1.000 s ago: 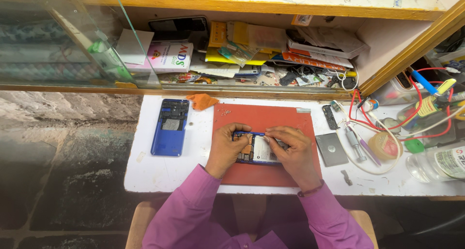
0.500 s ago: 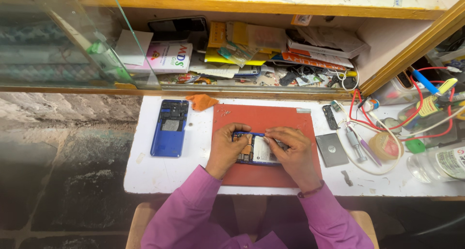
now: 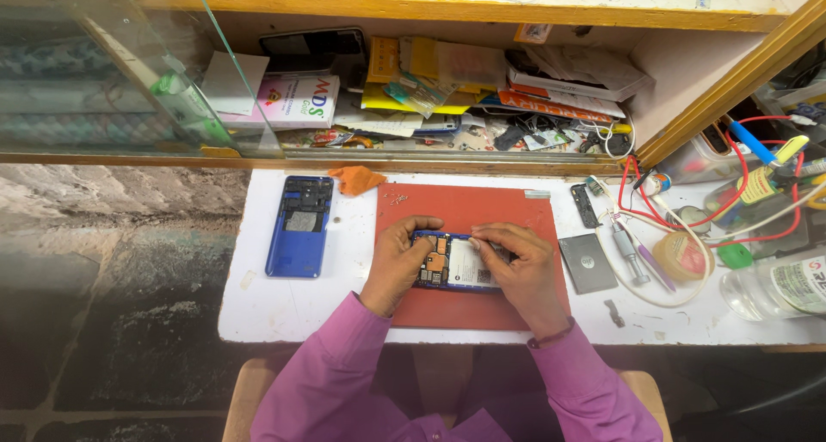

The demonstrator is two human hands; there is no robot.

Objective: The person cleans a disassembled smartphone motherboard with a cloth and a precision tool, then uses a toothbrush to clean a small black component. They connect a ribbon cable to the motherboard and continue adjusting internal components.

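From the head view, the opened phone (image 3: 454,263) lies on the red mat (image 3: 469,214) straight in front of me, its long axis running left to right across my body. My left hand (image 3: 397,264) sits at its left end, fingers curled over the exposed board there, thumb side pressing the frame — a steadying hold more than a grasp. My right hand (image 3: 516,266) covers the right end, fingertips pinched narrow over the top edge; whether they hold a small tool or part I cannot tell, since the fingers hide it.

So the phone lies between my two hands, both touching it, neither one nearer. Only its middle stretch shows, pale and flat, with orange flex near my left fingers.

Off to the left, well apart on the white table (image 3: 284,304), lies the blue back cover (image 3: 299,225), long axis pointing away from me — crosswise to the phone. An orange cloth (image 3: 357,180) sits just beside its far end. To the right, a dark square piece (image 3: 588,263) rests just off the mat, near a screwdriver (image 3: 631,253) and tangled red wires (image 3: 688,210).
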